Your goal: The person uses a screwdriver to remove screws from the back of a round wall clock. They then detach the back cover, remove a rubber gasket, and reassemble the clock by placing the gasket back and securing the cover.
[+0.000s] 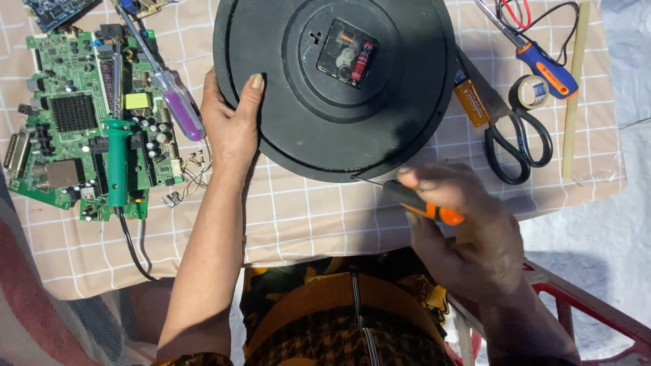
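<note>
A round black wall clock [319, 129] lies face down on the checked cloth, its back showing a small movement box [348, 55] with a red battery. My left hand [230, 125] rests flat on the clock's left rim, thumb on its back. My right hand [461, 224] grips an orange and black screwdriver [424, 205]. Its thin metal tip touches the clock's lower edge.
A green circuit board [74, 122] with a green soldering iron [116, 152] lies at left, beside a purple-handled screwdriver [180, 105]. Black scissors [519, 142], a tape roll [529, 91], an orange and blue screwdriver [546, 68] and a glue stick [575, 88] lie at right.
</note>
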